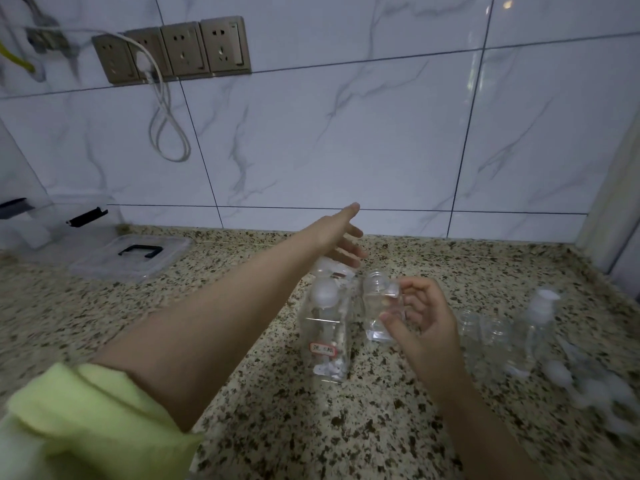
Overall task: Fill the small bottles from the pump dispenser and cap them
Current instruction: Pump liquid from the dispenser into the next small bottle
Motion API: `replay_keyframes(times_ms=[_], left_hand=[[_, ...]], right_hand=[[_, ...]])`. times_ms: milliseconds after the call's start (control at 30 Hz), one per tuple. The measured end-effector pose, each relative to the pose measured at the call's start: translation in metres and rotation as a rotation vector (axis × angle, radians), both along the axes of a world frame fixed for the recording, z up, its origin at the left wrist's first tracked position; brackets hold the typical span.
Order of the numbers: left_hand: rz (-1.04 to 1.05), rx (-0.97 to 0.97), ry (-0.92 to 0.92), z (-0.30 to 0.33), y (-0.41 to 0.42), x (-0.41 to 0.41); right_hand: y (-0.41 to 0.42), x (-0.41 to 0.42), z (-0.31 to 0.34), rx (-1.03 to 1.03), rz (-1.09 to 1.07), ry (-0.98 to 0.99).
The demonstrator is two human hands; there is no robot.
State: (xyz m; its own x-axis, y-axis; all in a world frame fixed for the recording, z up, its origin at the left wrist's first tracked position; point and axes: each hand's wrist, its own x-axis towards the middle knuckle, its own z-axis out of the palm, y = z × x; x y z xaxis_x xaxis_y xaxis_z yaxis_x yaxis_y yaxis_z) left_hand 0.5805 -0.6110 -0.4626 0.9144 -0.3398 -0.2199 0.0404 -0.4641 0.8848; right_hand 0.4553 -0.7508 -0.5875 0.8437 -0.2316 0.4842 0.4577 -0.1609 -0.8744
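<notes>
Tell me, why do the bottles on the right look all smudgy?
Head view: dim light, and the clear bottles at the right edge smear from motion blur. The right hand and the bottle it holds are soft too. Wall tile lines bend, because the lens is wide-angle.

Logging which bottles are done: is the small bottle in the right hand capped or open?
Open: the small bottle shows a bare threaded neck with no cap, held by the right hand.

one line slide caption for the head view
Right hand holds an uncapped small bottle beside the pump dispenser; left hand reaches over it.
</notes>
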Motion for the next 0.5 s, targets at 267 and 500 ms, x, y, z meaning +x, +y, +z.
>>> replay_keyframes(times_ms=[267,500], left_hand=[[0.056,-0.199,0.042,0.007,0.010,-0.005],[0.180,-0.149,-0.412,0.024,0.005,-0.025]], right_hand=[[-0.004,-0.002,0.010,0.126,0.026,0.080],[-0.008,-0.021,0.020,0.202,0.018,0.192]])
